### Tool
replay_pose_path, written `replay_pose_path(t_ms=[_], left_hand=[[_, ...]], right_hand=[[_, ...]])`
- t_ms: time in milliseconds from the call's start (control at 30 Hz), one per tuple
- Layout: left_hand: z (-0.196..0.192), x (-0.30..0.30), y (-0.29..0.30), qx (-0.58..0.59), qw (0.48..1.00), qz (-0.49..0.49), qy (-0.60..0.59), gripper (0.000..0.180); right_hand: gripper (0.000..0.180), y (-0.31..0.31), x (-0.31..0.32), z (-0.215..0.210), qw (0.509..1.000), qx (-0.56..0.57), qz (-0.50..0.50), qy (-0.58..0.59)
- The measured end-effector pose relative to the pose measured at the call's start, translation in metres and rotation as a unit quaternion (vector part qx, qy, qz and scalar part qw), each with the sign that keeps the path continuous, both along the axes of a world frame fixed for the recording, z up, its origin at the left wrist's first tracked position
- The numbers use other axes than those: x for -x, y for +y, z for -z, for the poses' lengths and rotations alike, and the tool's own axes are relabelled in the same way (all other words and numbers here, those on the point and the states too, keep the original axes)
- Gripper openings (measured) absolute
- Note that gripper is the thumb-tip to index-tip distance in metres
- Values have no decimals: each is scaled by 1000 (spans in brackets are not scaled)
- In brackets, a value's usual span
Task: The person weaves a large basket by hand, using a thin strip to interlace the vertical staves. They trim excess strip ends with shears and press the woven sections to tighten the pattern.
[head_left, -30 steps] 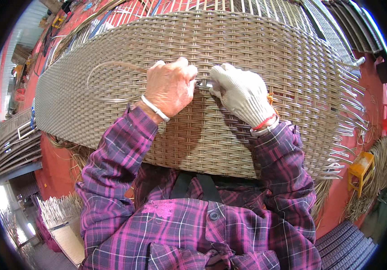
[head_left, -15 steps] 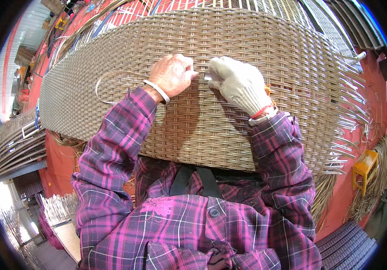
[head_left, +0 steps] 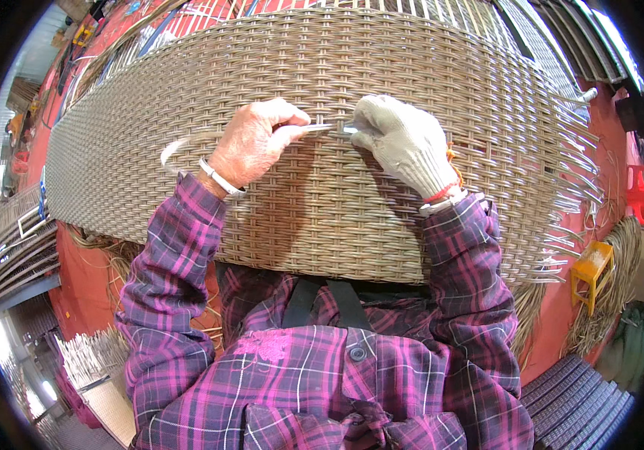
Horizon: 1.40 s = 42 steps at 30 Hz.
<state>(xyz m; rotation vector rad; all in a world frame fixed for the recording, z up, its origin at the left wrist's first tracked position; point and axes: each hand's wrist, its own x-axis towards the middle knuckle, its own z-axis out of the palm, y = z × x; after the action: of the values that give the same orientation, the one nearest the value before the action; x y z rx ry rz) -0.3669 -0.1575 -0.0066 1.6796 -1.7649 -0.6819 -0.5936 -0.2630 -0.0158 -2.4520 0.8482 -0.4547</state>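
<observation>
A large curved woven wicker panel [head_left: 322, 67] in beige-grey fills the upper view, with loose strand ends sticking out along its right edge. My bare left hand [head_left: 254, 142] pinches a pale flat weaving strand [head_left: 179, 146] that loops out to the left and runs to the weave between both hands. My right hand [head_left: 404, 142], in a white knit glove, presses on the weave and grips a small metal tool whose tip [head_left: 348, 129] shows at the strand's end. Both sleeves are purple plaid.
The floor is red. A small yellow stool [head_left: 590, 274] stands at the right beside bundles of loose strands [head_left: 622, 262]. Other woven panels lie at the left [head_left: 7, 247] and lower right [head_left: 577, 405]. Metal frames lean at the top right.
The strand's loop has been drawn smaller and nearer my left hand. Both hands have shifted slightly apart on the weave, and the view has tilted a little.
</observation>
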Motion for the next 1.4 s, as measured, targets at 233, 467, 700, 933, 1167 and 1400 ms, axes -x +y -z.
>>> replay_pose_path(t_ms=[233,467,700,933,1167,1400], left_hand=[[23,41,-23,118,963,-14,-243,7],[19,49,-13,192,958,-60,-205,24],[14,101,-45,167,984,57,-22,42],[-8,77,-50,29,971,69,229,12],[0,50,-15,-28,975,-64,213,6],[12,58,-20,36,992,-78,94,13]], right_hand=[[20,-1,-7,3,1000,23,13,15],[14,1,-5,8,998,4,43,-35],[9,-7,74,-37,988,42,149,14],[16,2,86,-45,990,7,105,-98],[7,-6,86,-45,984,140,55,92],[10,-9,78,-43,970,204,65,111]])
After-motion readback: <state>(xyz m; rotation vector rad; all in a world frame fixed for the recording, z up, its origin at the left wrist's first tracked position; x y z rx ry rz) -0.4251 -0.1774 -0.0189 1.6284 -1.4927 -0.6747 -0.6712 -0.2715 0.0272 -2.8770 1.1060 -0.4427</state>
